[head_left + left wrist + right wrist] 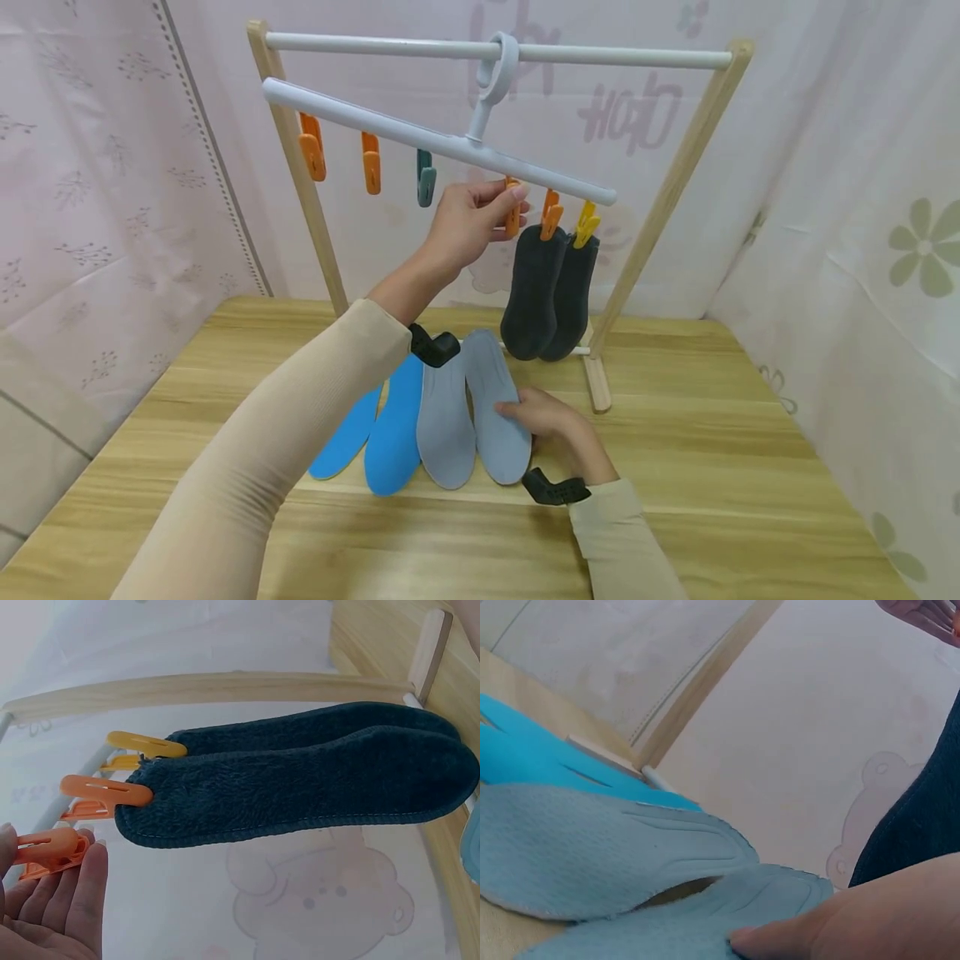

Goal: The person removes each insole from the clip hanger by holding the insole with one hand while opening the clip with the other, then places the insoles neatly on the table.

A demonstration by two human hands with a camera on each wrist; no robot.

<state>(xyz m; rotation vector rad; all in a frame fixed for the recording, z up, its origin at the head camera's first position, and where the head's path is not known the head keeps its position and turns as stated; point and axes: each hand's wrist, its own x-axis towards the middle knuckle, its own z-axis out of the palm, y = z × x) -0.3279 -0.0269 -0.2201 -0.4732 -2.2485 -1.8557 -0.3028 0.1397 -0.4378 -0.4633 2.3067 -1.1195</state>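
Up at the white hanger bar point(442, 143), my left hand point(476, 218) pinches an orange clothespin point(512, 212) between thumb and fingers. Just right of it, two dark fuzzy insoles point(534, 292) hang, one from an orange clothespin point(552, 215), the other from a yellow clothespin point(587, 223). Down on the table, my right hand point(551, 417) grips the edge of the rightmost grey insole point(497, 408), thumb on top; its fingers underneath are hidden. A second grey insole point(447, 425) lies beside it, then two blue insoles point(395, 437), partly covered by my left arm.
The hanger tilts down to the right, hooked on the white rail of a wooden-sided rack point(667, 200). Two orange clothespins point(371, 163) and a green clothespin point(425, 177) hang on its left half. Patterned curtains surround the wooden table point(720, 433).
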